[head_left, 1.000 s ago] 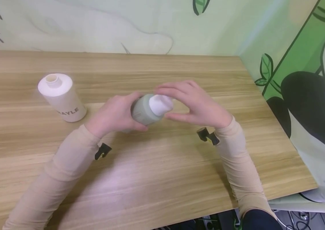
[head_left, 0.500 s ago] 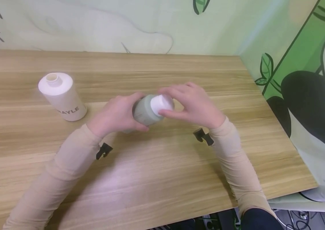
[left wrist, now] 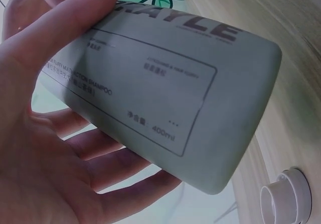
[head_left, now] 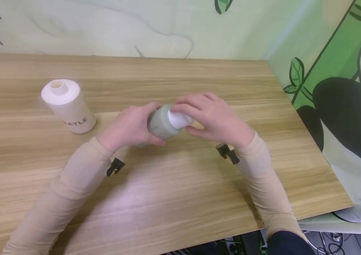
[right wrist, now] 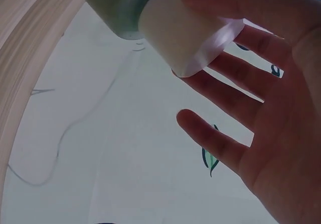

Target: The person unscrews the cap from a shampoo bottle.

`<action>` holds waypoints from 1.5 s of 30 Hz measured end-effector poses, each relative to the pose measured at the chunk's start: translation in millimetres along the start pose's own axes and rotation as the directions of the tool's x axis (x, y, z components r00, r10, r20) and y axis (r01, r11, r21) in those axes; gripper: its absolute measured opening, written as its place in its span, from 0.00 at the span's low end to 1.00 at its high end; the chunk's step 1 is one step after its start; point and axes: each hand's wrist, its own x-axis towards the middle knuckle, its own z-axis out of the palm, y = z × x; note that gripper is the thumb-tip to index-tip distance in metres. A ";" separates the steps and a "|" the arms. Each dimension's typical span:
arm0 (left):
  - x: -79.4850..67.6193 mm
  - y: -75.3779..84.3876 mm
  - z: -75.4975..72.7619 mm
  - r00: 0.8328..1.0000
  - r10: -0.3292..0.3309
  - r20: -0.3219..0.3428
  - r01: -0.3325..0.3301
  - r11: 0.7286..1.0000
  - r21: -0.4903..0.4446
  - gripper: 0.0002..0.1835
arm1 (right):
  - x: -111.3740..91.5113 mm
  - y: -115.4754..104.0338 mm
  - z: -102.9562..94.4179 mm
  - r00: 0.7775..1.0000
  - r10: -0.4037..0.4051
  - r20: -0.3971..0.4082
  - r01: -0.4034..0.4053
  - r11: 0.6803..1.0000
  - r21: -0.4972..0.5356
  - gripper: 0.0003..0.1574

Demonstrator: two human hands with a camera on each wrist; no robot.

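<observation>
My left hand grips a pale green shampoo bottle round its body, and the bottle leans with its top toward the right. Printed lettering and a framed label show on the bottle's side in the left wrist view, with the thumb lying across it. A white cap covers the top end. On that cap, the thumb and fingers of my right hand pinch from the right side. In the right wrist view the little finger stands away from the cap.
A white bottle with an open neck stands upright at the left of the wooden table. Behind the table rises a pale wall, with a painted panda wall on the right. Cables lie below the front edge.
My right hand has closed from loosely around the cap to pinching it, and its fingers have shifted round the cap. The left hand and the shampoo bottle have stayed nearly still.
</observation>
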 end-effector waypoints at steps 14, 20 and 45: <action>0.6 6.1 -1.4 1.000 0.000 0.031 0.001 1.000 -0.024 0.46 | 0.5 -2.4 0.7 0.989 -0.142 -0.028 0.134 0.971 -0.197 0.32; -1.5 5.9 0.0 1.000 0.000 0.022 0.001 0.999 -0.042 0.44 | 2.8 -1.6 4.4 0.979 -0.196 -0.059 0.180 0.961 -0.208 0.31; 0.2 4.8 -0.8 0.999 0.035 0.033 -0.032 0.996 -0.088 0.46 | -0.9 9.6 -1.2 0.999 0.040 0.005 -0.040 0.999 0.022 0.34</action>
